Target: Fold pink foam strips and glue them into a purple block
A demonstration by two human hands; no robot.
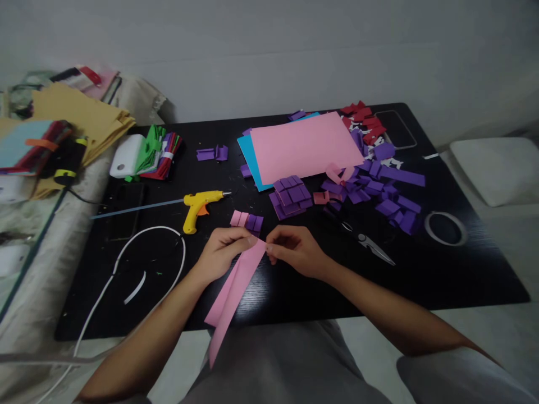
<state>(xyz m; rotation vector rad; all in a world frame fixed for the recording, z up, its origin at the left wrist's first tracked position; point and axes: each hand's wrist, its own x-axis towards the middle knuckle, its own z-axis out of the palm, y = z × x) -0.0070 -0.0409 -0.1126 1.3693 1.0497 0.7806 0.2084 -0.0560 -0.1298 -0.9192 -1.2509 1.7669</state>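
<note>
A pink paper strip (241, 286), doubled over with two tails hanging toward the table's front edge, is pinched at its upper end by my left hand (225, 249). My right hand (297, 251) closes thumb and fingers on the strip's upper right corner. Just beyond my left fingers lies a small row of folded pink and purple paper pieces (247, 220). Farther back, a stack of folded purple pieces (290, 196) sits in front of a large pink sheet (307, 146).
Scissors (362, 235) lie right of my hands, near scattered purple pieces (396, 196) and a tape ring (445, 228). To the left are a yellow glue gun (202, 206) and a looping white cable (122, 258). A blue sheet (251, 163) shows under the pink one.
</note>
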